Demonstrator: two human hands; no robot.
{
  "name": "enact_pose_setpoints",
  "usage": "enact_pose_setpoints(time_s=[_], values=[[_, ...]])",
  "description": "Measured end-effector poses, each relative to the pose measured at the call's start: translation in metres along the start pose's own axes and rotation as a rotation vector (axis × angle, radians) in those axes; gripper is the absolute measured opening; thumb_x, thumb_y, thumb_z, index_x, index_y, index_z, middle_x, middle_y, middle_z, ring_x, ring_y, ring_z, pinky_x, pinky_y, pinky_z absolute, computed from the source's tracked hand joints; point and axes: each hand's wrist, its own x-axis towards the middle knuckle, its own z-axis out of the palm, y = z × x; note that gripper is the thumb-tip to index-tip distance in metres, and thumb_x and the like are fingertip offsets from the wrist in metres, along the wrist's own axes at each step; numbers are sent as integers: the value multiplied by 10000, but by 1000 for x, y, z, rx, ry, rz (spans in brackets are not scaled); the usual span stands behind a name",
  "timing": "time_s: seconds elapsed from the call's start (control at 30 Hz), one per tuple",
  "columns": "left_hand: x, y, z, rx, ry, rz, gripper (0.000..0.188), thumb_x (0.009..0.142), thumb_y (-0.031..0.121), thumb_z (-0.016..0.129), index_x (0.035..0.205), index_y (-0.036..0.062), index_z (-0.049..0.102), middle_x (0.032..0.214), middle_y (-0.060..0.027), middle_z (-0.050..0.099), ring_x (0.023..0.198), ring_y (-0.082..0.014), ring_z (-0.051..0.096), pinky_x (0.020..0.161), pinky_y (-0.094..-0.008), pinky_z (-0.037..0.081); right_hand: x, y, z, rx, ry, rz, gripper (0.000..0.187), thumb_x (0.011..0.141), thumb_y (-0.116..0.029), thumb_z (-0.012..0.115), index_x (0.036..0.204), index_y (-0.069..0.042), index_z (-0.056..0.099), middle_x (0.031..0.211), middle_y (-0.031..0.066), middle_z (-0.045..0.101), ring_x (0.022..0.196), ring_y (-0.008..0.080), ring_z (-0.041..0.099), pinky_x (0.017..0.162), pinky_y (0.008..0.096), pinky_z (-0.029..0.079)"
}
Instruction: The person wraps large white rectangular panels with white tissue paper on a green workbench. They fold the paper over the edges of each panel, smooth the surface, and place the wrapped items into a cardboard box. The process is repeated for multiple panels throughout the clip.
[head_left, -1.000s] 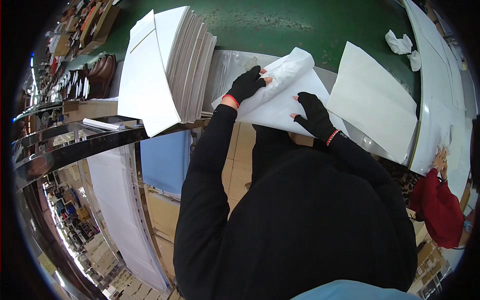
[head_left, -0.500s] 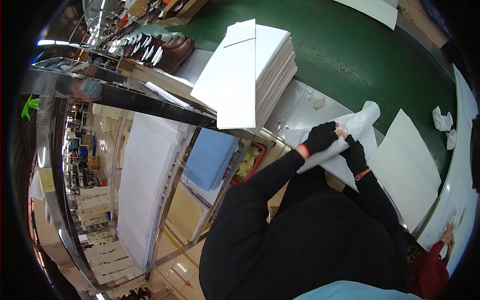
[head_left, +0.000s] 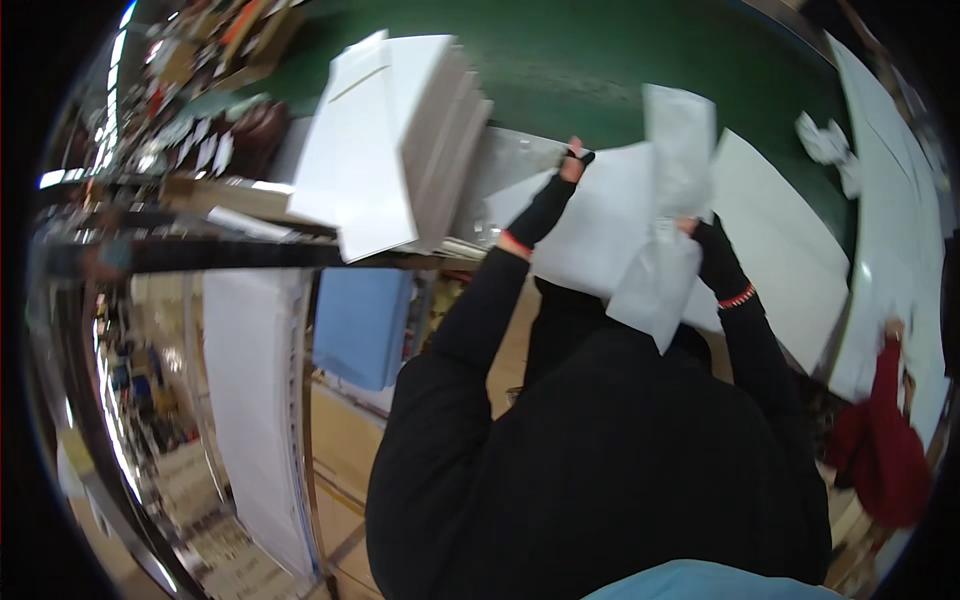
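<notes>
My right hand (head_left: 718,258), in a black glove with bare fingertips, is closed on the middle of a long, crumpled piece of thin white paper (head_left: 676,160). The paper is pinched at the grip and flares above and below it. My left hand (head_left: 556,200), gloved the same way, is off that paper, its fingers apart and slightly blurred. It is over the left part of a flat white sheet (head_left: 605,215) in front of me; whether it touches the sheet I cannot tell. A second white sheet (head_left: 780,235) lies right of my right hand.
A tall stack of white boards (head_left: 430,130) stands at left on the green table (head_left: 570,60). Crumpled white paper (head_left: 828,145) lies at far right. A blue stack (head_left: 360,325) sits on a lower rack. A red-sleeved person (head_left: 880,450) is at the right.
My left hand has let go of the white paper and moved left. The paper, held in my right hand, has turned upright and opened out lengthwise. The view has shifted.
</notes>
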Motion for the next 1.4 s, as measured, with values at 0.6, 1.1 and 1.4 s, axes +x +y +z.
enact_pose_setpoints(time_s=[0.6,1.1,1.4], values=[[-26,127,120,-287,28,-120,569,895,207,636,1386,14,423,1148,-85,600,1030,-149,562,902,-273,432,-55,-102,15,-236,-225,37,707,634,-188,857,1251,-10,561,1135,137,656,1046,226,616,920,338,454],[-35,142,138,423,93,54,506,702,268,822,1121,41,654,837,-66,678,728,-110,638,668,-262,515,-57,-93,18,-450,-122,50,792,605,-376,848,1230,-12,525,1037,164,656,930,288,647,816,345,482],[-32,129,108,-53,81,-151,475,820,365,686,1118,-2,638,876,-52,640,789,-106,595,722,-252,477,-61,-140,-10,-318,-432,300,458,615,-273,848,971,-26,697,867,80,696,792,167,636,723,292,478]])
